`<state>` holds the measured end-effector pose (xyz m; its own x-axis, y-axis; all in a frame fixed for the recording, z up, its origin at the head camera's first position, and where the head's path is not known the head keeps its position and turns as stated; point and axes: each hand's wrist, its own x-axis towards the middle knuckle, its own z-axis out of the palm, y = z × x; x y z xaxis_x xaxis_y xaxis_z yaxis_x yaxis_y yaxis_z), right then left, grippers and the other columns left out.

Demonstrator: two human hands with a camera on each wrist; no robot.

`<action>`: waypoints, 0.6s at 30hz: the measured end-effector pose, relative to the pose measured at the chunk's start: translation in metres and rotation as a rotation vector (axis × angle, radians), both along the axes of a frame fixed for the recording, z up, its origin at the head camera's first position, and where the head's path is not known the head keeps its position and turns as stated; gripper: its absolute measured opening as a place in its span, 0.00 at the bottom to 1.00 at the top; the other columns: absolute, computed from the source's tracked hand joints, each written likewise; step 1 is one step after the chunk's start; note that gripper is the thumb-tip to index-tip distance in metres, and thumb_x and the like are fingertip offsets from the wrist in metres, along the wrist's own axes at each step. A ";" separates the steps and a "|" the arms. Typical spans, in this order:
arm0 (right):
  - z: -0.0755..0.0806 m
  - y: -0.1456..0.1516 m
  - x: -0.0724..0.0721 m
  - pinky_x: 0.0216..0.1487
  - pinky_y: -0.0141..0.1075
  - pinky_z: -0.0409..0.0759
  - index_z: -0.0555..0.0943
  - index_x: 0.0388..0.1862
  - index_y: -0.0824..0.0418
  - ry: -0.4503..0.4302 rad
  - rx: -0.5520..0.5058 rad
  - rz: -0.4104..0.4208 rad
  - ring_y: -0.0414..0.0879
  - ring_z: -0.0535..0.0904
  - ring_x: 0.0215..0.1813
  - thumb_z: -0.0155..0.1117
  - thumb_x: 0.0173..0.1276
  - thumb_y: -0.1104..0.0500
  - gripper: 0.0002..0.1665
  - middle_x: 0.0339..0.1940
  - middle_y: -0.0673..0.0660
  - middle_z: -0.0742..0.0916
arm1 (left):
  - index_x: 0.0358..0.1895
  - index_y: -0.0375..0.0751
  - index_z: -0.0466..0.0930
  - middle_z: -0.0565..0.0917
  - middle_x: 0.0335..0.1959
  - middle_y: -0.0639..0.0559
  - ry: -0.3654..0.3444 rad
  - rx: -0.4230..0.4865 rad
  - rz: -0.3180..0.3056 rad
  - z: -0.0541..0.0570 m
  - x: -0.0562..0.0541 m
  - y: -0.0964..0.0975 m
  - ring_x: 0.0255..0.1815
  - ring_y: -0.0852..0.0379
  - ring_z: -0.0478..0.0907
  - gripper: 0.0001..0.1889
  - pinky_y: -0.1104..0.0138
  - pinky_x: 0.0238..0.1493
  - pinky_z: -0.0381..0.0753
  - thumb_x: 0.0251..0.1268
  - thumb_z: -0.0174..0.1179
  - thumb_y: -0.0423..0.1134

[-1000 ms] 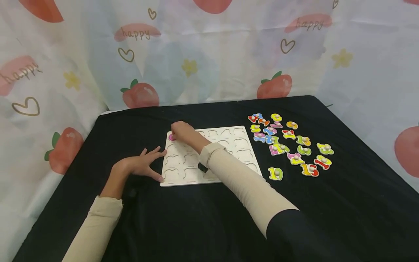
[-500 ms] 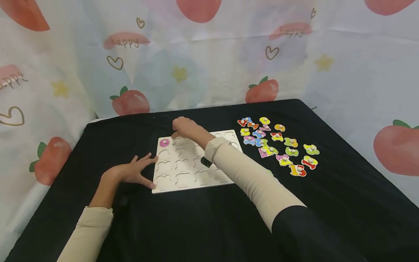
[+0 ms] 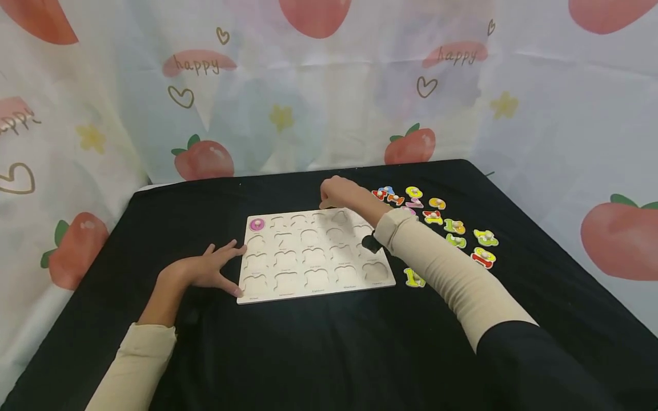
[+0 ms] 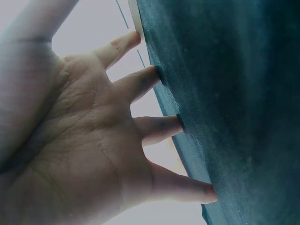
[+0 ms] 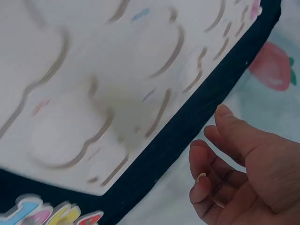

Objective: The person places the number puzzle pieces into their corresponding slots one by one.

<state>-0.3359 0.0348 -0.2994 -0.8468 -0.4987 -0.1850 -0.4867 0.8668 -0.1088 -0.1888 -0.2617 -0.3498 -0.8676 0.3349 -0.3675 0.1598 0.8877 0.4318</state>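
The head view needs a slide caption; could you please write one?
Left hand at a puzzle board, right hand near its far edge, number pieces alongside.

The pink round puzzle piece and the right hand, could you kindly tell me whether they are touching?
Apart. In the head view, a clear stretch of the puzzle board shows between the right hand and the pink round puzzle piece.

I face a pale curtain (image 3: 334,97) printed with red fruit (image 3: 204,160), hearts (image 3: 181,97), yellow flowers (image 3: 281,117) and "happy" (image 3: 199,63); black cloth (image 3: 308,354) spreads in front of me.
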 end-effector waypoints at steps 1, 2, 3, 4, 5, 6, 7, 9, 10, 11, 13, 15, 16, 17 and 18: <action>0.001 0.006 -0.001 0.36 0.37 0.75 0.83 0.41 0.60 0.003 0.005 -0.011 0.44 0.76 0.31 0.63 0.67 0.56 0.10 0.37 0.54 0.84 | 0.74 0.42 0.48 0.41 0.74 0.34 -0.002 -0.001 -0.001 0.000 -0.001 0.000 0.69 0.25 0.30 0.60 0.29 0.57 0.38 0.38 0.71 0.63; 0.002 0.012 -0.001 0.37 0.38 0.76 0.83 0.42 0.60 0.006 0.011 -0.021 0.45 0.77 0.33 0.62 0.67 0.56 0.10 0.38 0.54 0.84 | 0.74 0.42 0.48 0.41 0.74 0.34 -0.005 -0.002 -0.003 0.001 -0.001 0.000 0.68 0.25 0.30 0.60 0.29 0.57 0.38 0.38 0.71 0.63; 0.002 0.018 -0.002 0.38 0.38 0.76 0.83 0.43 0.61 0.011 0.021 -0.028 0.45 0.77 0.34 0.62 0.68 0.56 0.10 0.38 0.54 0.83 | 0.74 0.42 0.47 0.40 0.74 0.34 -0.008 -0.005 -0.007 0.001 -0.002 0.000 0.68 0.25 0.29 0.60 0.29 0.57 0.38 0.39 0.71 0.63; 0.001 0.023 -0.002 0.37 0.39 0.76 0.83 0.43 0.61 0.008 0.030 -0.032 0.46 0.77 0.34 0.62 0.68 0.57 0.10 0.38 0.55 0.84 | 0.74 0.42 0.47 0.40 0.74 0.34 -0.015 -0.006 -0.008 0.000 -0.002 -0.001 0.68 0.25 0.29 0.60 0.29 0.57 0.38 0.39 0.70 0.63; 0.000 0.028 -0.002 0.36 0.38 0.75 0.83 0.42 0.62 0.010 0.044 -0.036 0.46 0.76 0.33 0.61 0.68 0.57 0.10 0.36 0.55 0.84 | 0.74 0.42 0.47 0.40 0.74 0.34 -0.018 -0.002 -0.012 0.000 -0.001 -0.002 0.68 0.24 0.29 0.60 0.29 0.56 0.38 0.39 0.70 0.63; -0.001 0.033 -0.002 0.35 0.38 0.75 0.83 0.42 0.62 0.016 0.059 -0.036 0.45 0.76 0.31 0.61 0.68 0.57 0.10 0.35 0.55 0.84 | 0.74 0.42 0.47 0.40 0.74 0.34 -0.017 0.002 -0.014 0.000 -0.001 -0.002 0.68 0.24 0.29 0.60 0.29 0.56 0.38 0.39 0.70 0.63; -0.002 0.039 -0.003 0.34 0.38 0.74 0.84 0.41 0.62 0.023 0.074 -0.035 0.45 0.75 0.30 0.61 0.68 0.58 0.10 0.34 0.55 0.84 | 0.74 0.42 0.48 0.40 0.74 0.34 -0.016 0.006 -0.015 0.000 -0.002 -0.003 0.68 0.24 0.29 0.60 0.29 0.56 0.38 0.39 0.70 0.63; -0.002 0.050 -0.004 0.32 0.37 0.73 0.84 0.40 0.62 0.038 0.092 -0.039 0.45 0.73 0.28 0.61 0.68 0.58 0.09 0.31 0.54 0.83 | 0.74 0.41 0.48 0.40 0.74 0.33 -0.015 0.018 -0.019 0.000 -0.002 -0.003 0.68 0.24 0.29 0.59 0.29 0.56 0.37 0.40 0.71 0.62; -0.002 0.056 -0.005 0.32 0.38 0.72 0.84 0.40 0.62 0.044 0.090 -0.043 0.45 0.73 0.28 0.61 0.68 0.58 0.09 0.30 0.54 0.83 | 0.74 0.41 0.48 0.40 0.74 0.33 -0.009 0.020 -0.018 0.002 -0.003 -0.003 0.68 0.24 0.29 0.59 0.29 0.56 0.37 0.40 0.71 0.62; -0.001 0.062 -0.006 0.32 0.38 0.72 0.84 0.40 0.62 0.049 0.086 -0.051 0.45 0.73 0.28 0.61 0.67 0.58 0.09 0.29 0.54 0.82 | 0.74 0.41 0.48 0.40 0.74 0.33 -0.005 0.023 -0.018 0.003 -0.003 -0.003 0.68 0.24 0.29 0.59 0.29 0.57 0.37 0.40 0.71 0.61; 0.000 0.073 -0.008 0.32 0.38 0.73 0.83 0.40 0.63 0.047 0.079 -0.059 0.46 0.74 0.28 0.61 0.68 0.59 0.09 0.30 0.54 0.82 | 0.74 0.41 0.48 0.40 0.74 0.33 -0.007 0.022 -0.020 0.004 -0.004 -0.003 0.68 0.24 0.29 0.59 0.30 0.57 0.37 0.40 0.71 0.61; 0.002 0.084 -0.010 0.33 0.39 0.74 0.83 0.42 0.63 0.042 0.071 -0.068 0.46 0.75 0.30 0.61 0.68 0.59 0.10 0.33 0.55 0.83 | 0.74 0.40 0.48 0.40 0.73 0.33 -0.016 0.022 -0.023 0.005 -0.004 -0.003 0.68 0.24 0.29 0.59 0.30 0.57 0.36 0.40 0.71 0.61; 0.003 0.090 -0.010 0.34 0.39 0.75 0.82 0.43 0.64 0.038 0.066 -0.072 0.47 0.76 0.30 0.60 0.68 0.59 0.11 0.34 0.56 0.83 | 0.74 0.41 0.48 0.40 0.73 0.33 -0.018 0.021 -0.022 0.005 -0.004 -0.003 0.68 0.24 0.29 0.59 0.30 0.57 0.36 0.40 0.71 0.61; 0.005 0.095 -0.011 0.34 0.40 0.76 0.82 0.44 0.65 0.038 0.063 -0.073 0.48 0.77 0.30 0.60 0.68 0.59 0.11 0.37 0.57 0.83 | 0.74 0.40 0.48 0.40 0.73 0.33 -0.018 0.021 -0.022 0.006 -0.004 -0.003 0.68 0.23 0.29 0.59 0.30 0.57 0.36 0.40 0.71 0.61; 0.007 0.099 -0.011 0.35 0.40 0.77 0.81 0.45 0.66 0.039 0.060 -0.076 0.49 0.78 0.30 0.59 0.69 0.60 0.12 0.38 0.59 0.84 | 0.74 0.40 0.48 0.40 0.73 0.33 -0.017 0.021 -0.020 0.006 -0.004 -0.004 0.68 0.23 0.29 0.59 0.30 0.57 0.37 0.40 0.71 0.62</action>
